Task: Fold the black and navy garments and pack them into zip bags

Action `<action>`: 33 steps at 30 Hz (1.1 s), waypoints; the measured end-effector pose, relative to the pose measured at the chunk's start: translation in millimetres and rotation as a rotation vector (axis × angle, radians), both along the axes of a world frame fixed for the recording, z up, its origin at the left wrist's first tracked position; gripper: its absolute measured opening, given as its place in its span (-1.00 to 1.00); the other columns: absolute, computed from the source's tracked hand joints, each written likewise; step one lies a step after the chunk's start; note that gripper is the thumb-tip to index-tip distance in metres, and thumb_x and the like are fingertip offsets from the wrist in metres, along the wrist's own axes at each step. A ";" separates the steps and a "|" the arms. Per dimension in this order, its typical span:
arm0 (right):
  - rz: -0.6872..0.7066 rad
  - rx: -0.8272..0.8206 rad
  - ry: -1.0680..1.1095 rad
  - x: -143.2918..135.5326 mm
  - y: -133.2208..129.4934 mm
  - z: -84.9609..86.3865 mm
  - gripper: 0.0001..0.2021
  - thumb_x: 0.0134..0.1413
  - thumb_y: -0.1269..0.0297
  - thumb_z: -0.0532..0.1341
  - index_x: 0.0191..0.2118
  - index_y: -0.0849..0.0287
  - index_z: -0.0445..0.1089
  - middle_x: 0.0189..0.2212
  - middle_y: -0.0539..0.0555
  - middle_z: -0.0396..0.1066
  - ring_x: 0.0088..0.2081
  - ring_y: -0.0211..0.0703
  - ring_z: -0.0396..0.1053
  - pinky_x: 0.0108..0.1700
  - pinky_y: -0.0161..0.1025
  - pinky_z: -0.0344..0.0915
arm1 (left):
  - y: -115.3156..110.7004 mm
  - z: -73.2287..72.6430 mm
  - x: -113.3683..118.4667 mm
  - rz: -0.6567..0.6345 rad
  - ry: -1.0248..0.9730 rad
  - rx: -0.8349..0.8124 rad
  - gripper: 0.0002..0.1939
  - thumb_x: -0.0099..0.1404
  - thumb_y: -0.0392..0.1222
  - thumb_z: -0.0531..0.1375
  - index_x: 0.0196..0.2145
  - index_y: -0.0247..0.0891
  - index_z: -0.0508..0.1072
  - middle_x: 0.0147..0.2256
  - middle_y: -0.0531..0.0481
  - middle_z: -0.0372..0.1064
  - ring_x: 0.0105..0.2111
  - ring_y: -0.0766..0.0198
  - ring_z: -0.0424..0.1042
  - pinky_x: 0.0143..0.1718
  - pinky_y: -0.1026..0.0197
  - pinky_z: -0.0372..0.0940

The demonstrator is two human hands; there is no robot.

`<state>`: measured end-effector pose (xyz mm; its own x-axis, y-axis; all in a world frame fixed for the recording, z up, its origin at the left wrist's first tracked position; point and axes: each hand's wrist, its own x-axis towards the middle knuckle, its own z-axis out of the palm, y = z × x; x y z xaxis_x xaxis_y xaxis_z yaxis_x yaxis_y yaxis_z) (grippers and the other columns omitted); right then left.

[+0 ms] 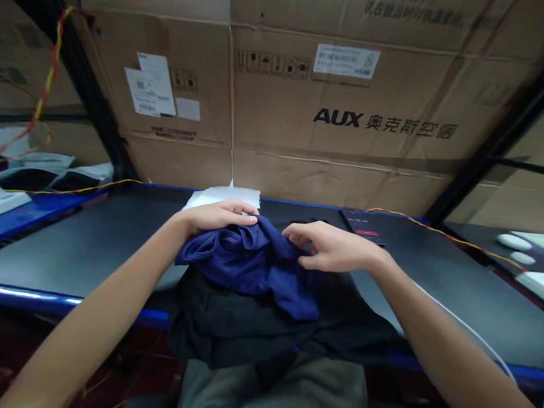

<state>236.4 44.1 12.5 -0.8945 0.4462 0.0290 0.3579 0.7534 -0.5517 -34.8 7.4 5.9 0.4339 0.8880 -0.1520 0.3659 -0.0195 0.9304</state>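
Note:
A crumpled dark blue cloth (255, 263) lies bunched on top of a black cloth (239, 326), which hangs over the table's front edge. My left hand (221, 215) rests on the upper left of the blue cloth, its thumb and fingers closed on a fold. On the other side, my right hand (326, 245) is at the blue cloth's right edge, fingers curled with a gap between thumb and fingertips. Whether the right fingertips pinch any fabric is hard to see.
White paper sheets (225, 196) lie behind my left hand. A dark flat box (362, 226) sits at the back right of the black tabletop (94, 244). Large cardboard boxes (275, 120) stand behind, between black posts. A white cable (465, 327) crosses the right side.

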 end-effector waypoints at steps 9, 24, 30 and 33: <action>-0.143 -0.247 0.058 43.7 25.1 16.3 -0.61 -0.02 0.28 0.21 -0.01 0.16 0.39 -0.24 0.08 0.51 -0.28 -0.15 0.43 -0.26 -0.28 0.33 | -10.2 -1.3 9.4 -0.046 0.077 -0.035 -0.56 0.15 0.19 0.24 -0.24 -0.25 0.56 -0.23 -0.10 0.54 -0.26 0.11 0.48 -0.22 0.14 0.36; -0.130 -0.117 -0.042 50.8 41.0 -8.7 -0.77 0.03 0.12 0.26 -0.33 0.21 0.41 -0.37 0.05 0.44 -0.31 -0.16 0.34 -0.24 -0.23 0.25 | -1.1 -10.4 11.0 -0.102 0.303 0.241 -0.71 0.21 0.03 0.25 -0.30 -0.27 0.50 -0.37 -0.01 0.49 -0.35 0.22 0.45 -0.31 0.22 0.33; -0.389 -0.068 0.331 50.3 54.9 -16.9 -0.70 0.00 0.02 0.28 -0.31 0.18 0.36 -0.42 0.04 0.41 -0.38 -0.18 0.33 -0.30 -0.25 0.23 | 11.6 -24.6 9.4 0.222 0.018 0.184 -0.61 0.12 -0.02 0.30 -0.16 -0.23 0.36 -0.43 0.07 0.40 -0.51 0.31 0.41 -0.44 0.24 0.35; -0.573 0.279 0.332 42.2 77.2 -42.6 -0.79 -0.01 0.14 0.26 -0.33 0.18 0.38 -0.35 0.12 0.45 -0.28 -0.07 0.38 -0.20 -0.18 0.27 | 30.1 -41.6 3.9 0.344 0.284 0.330 -0.60 0.10 0.05 0.28 -0.19 -0.24 0.36 -0.43 0.06 0.38 -0.51 0.27 0.39 -0.43 0.20 0.32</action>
<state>278.6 121.3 -30.1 -0.4463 0.7791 0.4403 0.5862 0.6263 -0.5140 -30.9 37.4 -35.7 0.0925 0.9917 0.0892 0.6385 -0.1278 0.7590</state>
